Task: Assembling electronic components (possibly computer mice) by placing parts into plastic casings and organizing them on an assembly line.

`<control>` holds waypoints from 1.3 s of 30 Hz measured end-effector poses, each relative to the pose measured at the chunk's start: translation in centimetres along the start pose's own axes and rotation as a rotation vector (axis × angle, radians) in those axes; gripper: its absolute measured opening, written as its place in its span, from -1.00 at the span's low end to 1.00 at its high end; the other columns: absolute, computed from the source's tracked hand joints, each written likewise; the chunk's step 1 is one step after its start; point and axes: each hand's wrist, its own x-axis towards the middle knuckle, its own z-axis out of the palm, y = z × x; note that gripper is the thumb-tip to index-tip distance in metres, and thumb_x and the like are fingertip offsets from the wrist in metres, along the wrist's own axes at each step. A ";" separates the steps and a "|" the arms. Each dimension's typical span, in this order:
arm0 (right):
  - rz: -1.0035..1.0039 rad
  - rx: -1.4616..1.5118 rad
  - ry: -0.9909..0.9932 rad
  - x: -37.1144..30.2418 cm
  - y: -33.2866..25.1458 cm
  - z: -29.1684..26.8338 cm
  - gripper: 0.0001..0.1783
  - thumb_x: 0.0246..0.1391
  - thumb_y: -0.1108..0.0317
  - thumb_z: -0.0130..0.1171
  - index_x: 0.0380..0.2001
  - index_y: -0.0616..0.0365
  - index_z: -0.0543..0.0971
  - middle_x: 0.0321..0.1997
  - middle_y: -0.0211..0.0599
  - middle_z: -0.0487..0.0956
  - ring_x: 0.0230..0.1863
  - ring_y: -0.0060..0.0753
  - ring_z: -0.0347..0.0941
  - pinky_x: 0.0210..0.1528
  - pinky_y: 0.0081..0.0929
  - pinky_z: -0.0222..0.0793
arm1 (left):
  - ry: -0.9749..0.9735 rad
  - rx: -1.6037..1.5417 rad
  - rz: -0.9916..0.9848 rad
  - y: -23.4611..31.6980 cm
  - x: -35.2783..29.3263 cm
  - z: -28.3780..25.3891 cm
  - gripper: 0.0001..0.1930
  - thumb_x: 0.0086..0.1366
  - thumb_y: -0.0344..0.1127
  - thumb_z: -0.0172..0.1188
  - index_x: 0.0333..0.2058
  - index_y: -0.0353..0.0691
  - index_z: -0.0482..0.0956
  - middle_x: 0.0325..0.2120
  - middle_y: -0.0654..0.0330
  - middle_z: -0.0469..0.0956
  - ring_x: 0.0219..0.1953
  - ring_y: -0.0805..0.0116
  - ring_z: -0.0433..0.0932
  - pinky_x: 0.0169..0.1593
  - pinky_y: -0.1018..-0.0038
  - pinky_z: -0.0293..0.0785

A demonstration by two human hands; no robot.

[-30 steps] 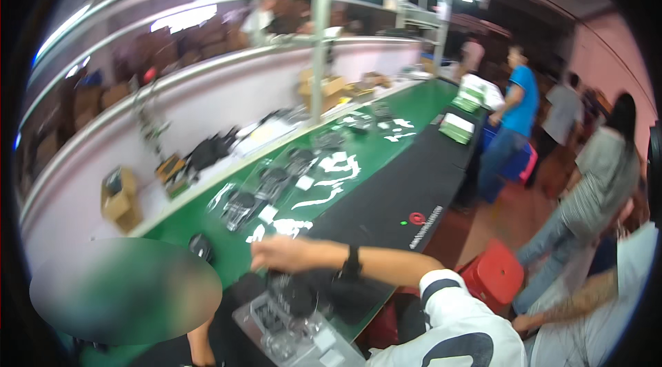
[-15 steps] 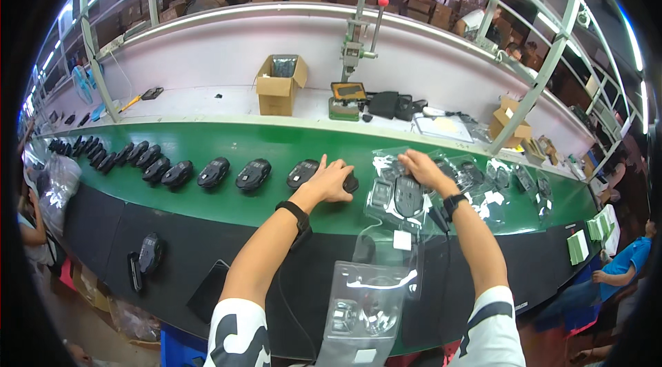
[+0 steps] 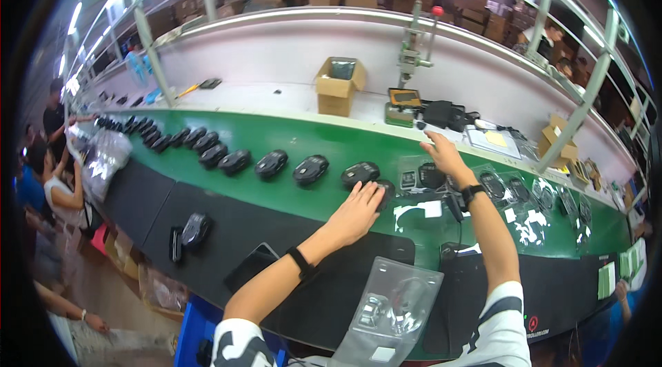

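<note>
Head view: the left hand [image 3: 358, 205] lies flat, fingers spread, on a black computer mouse [image 3: 383, 190] at the near end of a long row of mice [image 3: 207, 150] on the green belt [image 3: 289, 134]. It covers the mouse from above and does not look closed around it. The right hand [image 3: 443, 153] reaches further out, fingers loosely extended, to a clear blister pack [image 3: 422, 177] with a dark mouse in it, just beside the left hand's mouse; whether it grips the pack I cannot tell. More clear packs [image 3: 531, 195] lie scattered to the right, and an open blister tray [image 3: 396, 308] sits at the near edge of the black tabletop [image 3: 207, 195]. The likely slip, I judge: with only a flat palm on it, the mouse could skid into its neighbour [image 3: 360, 174] and disturb the row, or the light plastic pack could slide away under the right fingertips
</note>
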 end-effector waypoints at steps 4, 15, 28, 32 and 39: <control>-0.149 0.304 -0.413 -2.1 -10.0 -6.3 -0.62 0.34 0.19 0.06 0.03 0.26 0.57 0.04 -0.02 0.59 0.07 -0.07 0.52 0.15 -0.26 0.40 | -0.045 0.166 -0.071 3.6 -8.7 -3.7 -0.38 0.32 -0.34 0.13 0.30 -0.43 0.18 0.28 -0.28 0.23 0.40 -0.12 0.16 0.47 0.05 -0.01; -0.449 -0.190 -0.613 -15.3 -26.7 0.0 -0.12 0.13 -0.11 0.25 0.32 0.26 0.27 0.36 0.24 0.31 0.30 0.26 0.33 0.27 0.01 0.31 | 0.197 -0.220 -0.423 5.6 -19.5 -7.2 -0.20 0.13 -0.44 0.33 0.33 -0.33 0.19 0.39 -0.17 0.10 0.48 -0.05 0.01 0.49 0.12 -0.05; -0.252 -0.070 -0.326 -10.1 -28.4 3.2 -0.48 0.05 0.27 0.19 0.09 0.23 0.51 0.02 0.03 0.58 -0.01 0.13 0.52 0.09 -0.11 0.45 | 0.511 -0.100 -1.572 8.9 -51.2 -2.9 -0.84 0.34 -0.43 0.14 -0.13 -0.31 0.58 -0.27 0.09 0.55 -0.24 0.21 0.55 -0.10 0.31 0.48; -0.095 0.151 -0.198 -8.5 -30.2 -2.9 -0.48 0.14 0.42 0.13 0.21 0.16 0.48 0.20 -0.04 0.54 0.18 -0.16 0.51 0.21 -0.36 0.39 | 0.156 -0.181 -1.627 12.1 -55.6 -1.4 -0.69 0.26 -0.40 0.27 -0.02 -0.28 0.55 -0.23 0.07 0.54 -0.18 0.19 0.55 -0.03 0.30 0.49; -0.047 -0.079 0.430 -17.9 -29.1 -11.4 -0.32 0.22 0.47 -0.05 0.40 0.33 0.15 0.47 0.06 0.20 0.48 -0.03 0.13 0.48 -0.19 0.00 | -0.204 -0.257 -1.422 13.2 -56.1 2.0 -0.37 0.16 -0.15 0.37 0.15 -0.33 0.45 0.11 -0.19 0.45 0.20 -0.16 0.37 0.29 0.13 0.28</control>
